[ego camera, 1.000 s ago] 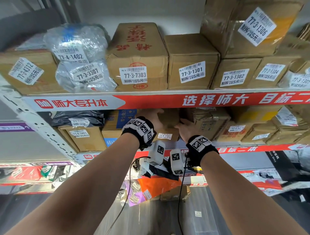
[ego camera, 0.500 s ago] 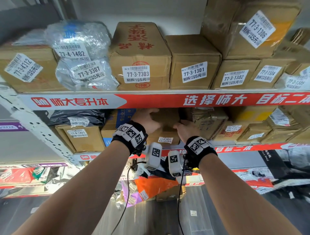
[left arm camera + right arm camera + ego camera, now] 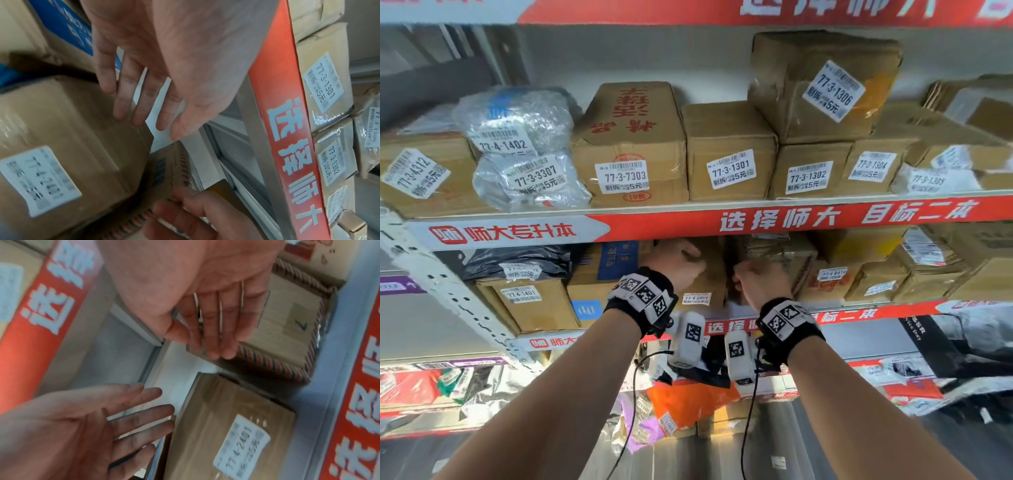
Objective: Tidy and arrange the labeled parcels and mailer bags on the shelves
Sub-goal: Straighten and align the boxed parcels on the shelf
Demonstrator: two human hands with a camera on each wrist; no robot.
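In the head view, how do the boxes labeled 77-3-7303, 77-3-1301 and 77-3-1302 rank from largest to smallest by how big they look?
1. The box 77-3-7303 looks largest, tall and wide.
2. The box 77-3-1301 looks a little smaller.
3. The box 77-3-1302 looks smallest, but the parcel 77-3-1306 lying on it hides its top, so its depth is unsure.

2 hands reach into the middle shelf: the left hand [image 3: 677, 263] and the right hand [image 3: 756, 278]. On the shelf above, 2 clear plastic mailer bags [image 3: 517, 144] lie stacked, and 7 white labels [image 3: 625, 177] carry codes I can read.
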